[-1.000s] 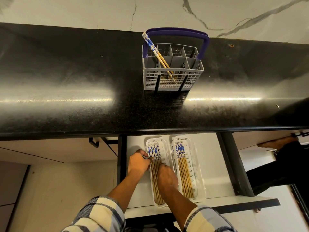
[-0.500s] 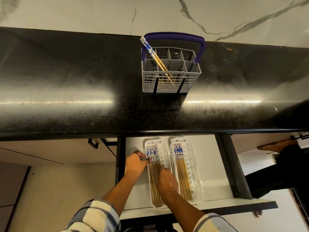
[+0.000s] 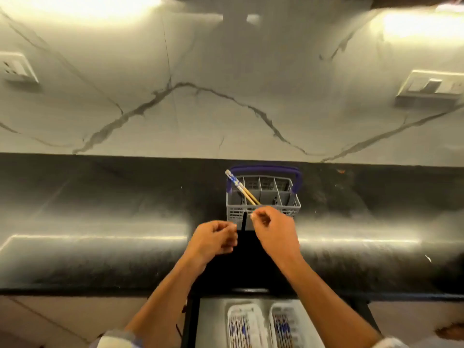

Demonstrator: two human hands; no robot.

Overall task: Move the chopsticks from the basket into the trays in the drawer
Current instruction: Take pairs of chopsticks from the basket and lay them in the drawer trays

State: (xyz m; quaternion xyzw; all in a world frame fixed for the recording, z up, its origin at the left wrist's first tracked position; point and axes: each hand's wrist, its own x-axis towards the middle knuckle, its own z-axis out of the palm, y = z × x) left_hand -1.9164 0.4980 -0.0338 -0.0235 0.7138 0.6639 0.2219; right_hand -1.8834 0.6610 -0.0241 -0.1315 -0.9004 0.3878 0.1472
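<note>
Your hands are up at the basket now, not down in the drawer.

Your left hand (image 3: pixel 213 238) and right hand (image 3: pixel 272 231) have left the two trays (image 3: pixel 244 325) and reach for the gray basket (image 3: pixel 263 208), fingers loosely curled, holding nothing. Two chopsticks (image 3: pixel 242 190) lean in the basket. Both trays in the drawer (image 3: pixel 213 320) hold many already, so this pair looks like the last.

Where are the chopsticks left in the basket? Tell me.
In the head view, the last chopsticks lean out of the grey basket's left side on the black counter, just beyond the right hand.
</note>
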